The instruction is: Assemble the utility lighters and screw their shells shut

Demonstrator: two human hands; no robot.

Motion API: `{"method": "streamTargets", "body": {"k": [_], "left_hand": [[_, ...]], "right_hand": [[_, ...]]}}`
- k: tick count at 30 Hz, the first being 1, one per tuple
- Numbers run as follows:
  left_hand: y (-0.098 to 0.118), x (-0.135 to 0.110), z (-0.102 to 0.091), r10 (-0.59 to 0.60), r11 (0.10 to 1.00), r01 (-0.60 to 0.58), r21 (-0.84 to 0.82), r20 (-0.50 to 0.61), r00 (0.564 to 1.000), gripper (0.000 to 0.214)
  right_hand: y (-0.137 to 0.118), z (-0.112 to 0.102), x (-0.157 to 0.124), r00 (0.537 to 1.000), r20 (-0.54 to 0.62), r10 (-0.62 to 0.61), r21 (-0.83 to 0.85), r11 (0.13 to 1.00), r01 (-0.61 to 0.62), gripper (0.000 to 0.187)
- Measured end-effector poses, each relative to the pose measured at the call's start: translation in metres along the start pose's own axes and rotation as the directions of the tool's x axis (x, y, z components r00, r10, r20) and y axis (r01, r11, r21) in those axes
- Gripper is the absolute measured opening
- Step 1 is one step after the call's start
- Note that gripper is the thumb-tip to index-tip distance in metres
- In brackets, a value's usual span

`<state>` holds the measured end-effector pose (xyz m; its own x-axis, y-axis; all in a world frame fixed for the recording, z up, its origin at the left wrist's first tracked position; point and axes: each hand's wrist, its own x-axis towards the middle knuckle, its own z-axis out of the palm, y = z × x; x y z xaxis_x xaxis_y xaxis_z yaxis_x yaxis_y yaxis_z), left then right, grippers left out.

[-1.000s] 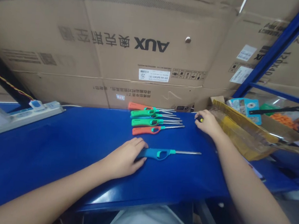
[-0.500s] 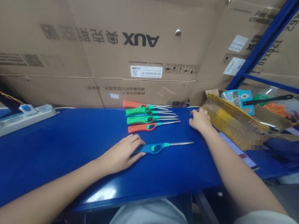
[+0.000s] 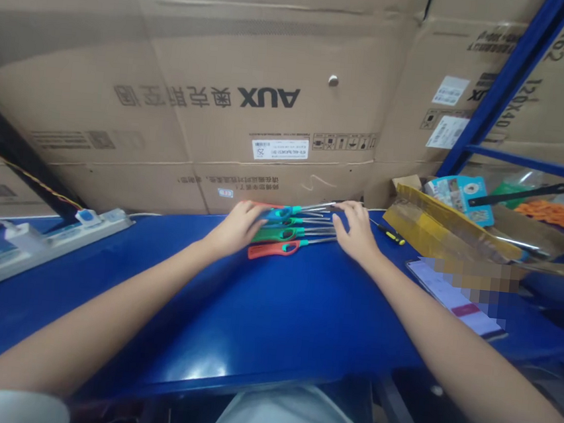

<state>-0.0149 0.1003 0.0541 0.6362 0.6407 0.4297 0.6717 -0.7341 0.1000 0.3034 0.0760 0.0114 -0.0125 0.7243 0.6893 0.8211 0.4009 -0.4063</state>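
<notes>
Two bare hands at centre frame, left hand (image 3: 234, 230) and right hand (image 3: 357, 232), rest fingers apart, unclamped, on the plastic utility lighters (image 3: 274, 235) (light, stiff; take by the handle).

Right now my left hand (image 3: 234, 230) is on the lighters (image 3: 289, 235) at their handles, my right hand (image 3: 357, 232) at their tips, a screwdriver (image 3: 387, 231) just right of them.
</notes>
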Motion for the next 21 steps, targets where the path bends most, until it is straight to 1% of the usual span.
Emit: {"method": "streamTargets", "body": {"k": [3,6,8,12,17,19,21], "left_hand": [[-0.019,0.021,0.007,-0.032,0.998,0.030,0.046,0.028,0.999,0.039],[-0.026,0.029,0.015,-0.076,0.992,0.069,0.109,0.057,0.995,0.035],[-0.023,0.032,0.018,-0.120,0.981,0.111,0.158,0.047,0.992,0.035],[-0.010,0.039,0.021,-0.185,0.958,0.174,0.229,0.027,0.982,0.048],[-0.002,0.052,0.032,-0.230,0.947,0.198,0.251,0.105,0.968,0.060],[-0.002,0.053,0.037,-0.246,0.945,0.208,0.251,0.131,0.960,0.065],[0.000,0.051,0.040,-0.251,0.946,0.210,0.248,0.146,0.957,0.068]], "right_hand": [[-0.001,0.001,-0.003,0.998,0.066,-0.017,-0.003,1.000,0.018,0.038],[-0.003,0.006,-0.007,0.987,0.153,-0.043,-0.018,0.999,0.046,0.040],[-0.005,0.010,-0.009,0.974,0.216,-0.068,-0.029,0.997,0.076,0.041],[-0.012,0.016,-0.014,0.938,0.332,-0.100,-0.051,0.991,0.123,0.045],[-0.018,0.016,-0.019,0.879,0.459,-0.130,-0.065,0.982,0.179,0.058],[-0.019,0.015,-0.019,0.863,0.485,-0.143,-0.070,0.977,0.202,0.063],[-0.020,0.014,-0.018,0.856,0.493,-0.155,-0.077,0.972,0.221,0.069]]}}
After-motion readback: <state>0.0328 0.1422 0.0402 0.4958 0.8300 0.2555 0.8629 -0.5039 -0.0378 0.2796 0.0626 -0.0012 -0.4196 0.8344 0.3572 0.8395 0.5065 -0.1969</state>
